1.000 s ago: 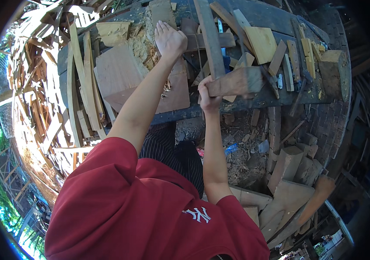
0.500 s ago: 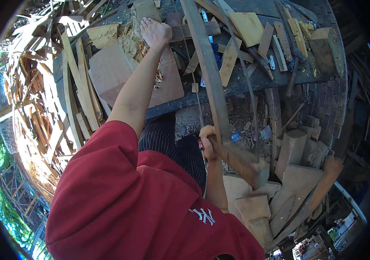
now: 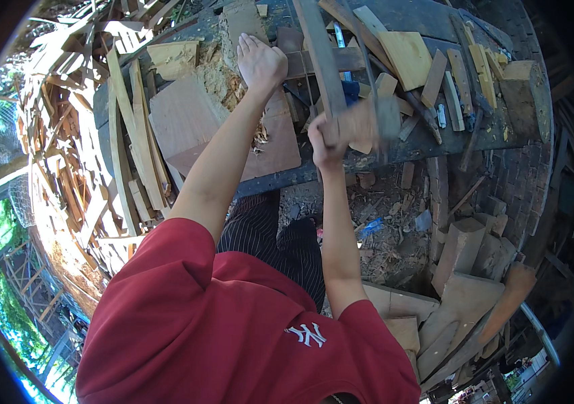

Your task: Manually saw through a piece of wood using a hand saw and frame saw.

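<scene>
My left hand [image 3: 260,64] lies flat, fingers stretched out and close together, on wood at the far side of the workbench [image 3: 267,183]. A brown wooden strip [image 3: 349,59] sticks out to the right of that hand, passing under a wooden frame saw [image 3: 324,64]. My right hand [image 3: 325,143] is closed round the near end of the saw, whose long beam points away from me. Motion blurs the saw's end crosspiece [image 3: 368,124]. Thin boards [image 3: 179,114] and crumbly wood debris [image 3: 230,87] lie beside my left forearm.
Several cut wood pieces [image 3: 405,59] lie on the right of the bench, near a thick block [image 3: 521,77]. Long offcuts [image 3: 125,128] are heaped at the left. More boards [image 3: 462,303] stand at the lower right. Chips and a blue wrapper [image 3: 371,227] litter the ground.
My right hand has pushed the saw forward, away from my body, up to the bench edge. My left hand stays on the wood; the whole view has shifted slightly.
</scene>
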### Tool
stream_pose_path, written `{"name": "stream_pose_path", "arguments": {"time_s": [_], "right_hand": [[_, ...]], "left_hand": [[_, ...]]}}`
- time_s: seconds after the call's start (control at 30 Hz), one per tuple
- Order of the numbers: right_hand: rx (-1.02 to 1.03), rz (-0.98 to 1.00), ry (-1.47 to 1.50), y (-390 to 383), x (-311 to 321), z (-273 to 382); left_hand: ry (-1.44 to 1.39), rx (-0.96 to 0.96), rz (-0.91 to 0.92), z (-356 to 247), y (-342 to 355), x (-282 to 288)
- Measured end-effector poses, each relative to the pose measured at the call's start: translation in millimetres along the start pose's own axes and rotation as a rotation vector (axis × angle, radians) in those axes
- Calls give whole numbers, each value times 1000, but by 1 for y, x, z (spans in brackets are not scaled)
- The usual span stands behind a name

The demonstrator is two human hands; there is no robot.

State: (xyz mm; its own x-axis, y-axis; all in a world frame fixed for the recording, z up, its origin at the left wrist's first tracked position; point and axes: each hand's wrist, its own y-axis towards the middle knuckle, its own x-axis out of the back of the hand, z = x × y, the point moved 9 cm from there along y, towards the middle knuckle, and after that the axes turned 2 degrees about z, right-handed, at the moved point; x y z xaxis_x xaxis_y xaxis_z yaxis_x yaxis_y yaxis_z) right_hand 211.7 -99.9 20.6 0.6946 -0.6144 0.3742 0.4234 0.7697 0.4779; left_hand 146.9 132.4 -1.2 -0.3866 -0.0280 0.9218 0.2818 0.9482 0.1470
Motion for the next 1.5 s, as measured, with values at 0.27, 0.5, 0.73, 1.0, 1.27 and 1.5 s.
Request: {"name": "stream_pose_path", "arguments": {"time_s": [0.27, 0.5, 0.73, 1.0, 1.27, 1.5], "right_hand": [[-170, -35, 216, -3, 5, 14], [-214, 32, 223, -106, 76, 110], [-367, -13, 476, -123, 87, 97], [-361, 113, 502, -101, 115, 64], [-479, 58, 677, -107, 109, 59], [-248, -4, 389, -87, 112, 87]], "left_hand": [[21, 70, -35, 11, 6, 0], [13, 96, -10, 22, 4, -4], [-2, 7, -25, 13, 0, -6], [-41, 43, -50, 8, 4, 0], [-192, -107, -89, -5, -11, 33], [152, -714, -95, -30, -61, 40]]}}
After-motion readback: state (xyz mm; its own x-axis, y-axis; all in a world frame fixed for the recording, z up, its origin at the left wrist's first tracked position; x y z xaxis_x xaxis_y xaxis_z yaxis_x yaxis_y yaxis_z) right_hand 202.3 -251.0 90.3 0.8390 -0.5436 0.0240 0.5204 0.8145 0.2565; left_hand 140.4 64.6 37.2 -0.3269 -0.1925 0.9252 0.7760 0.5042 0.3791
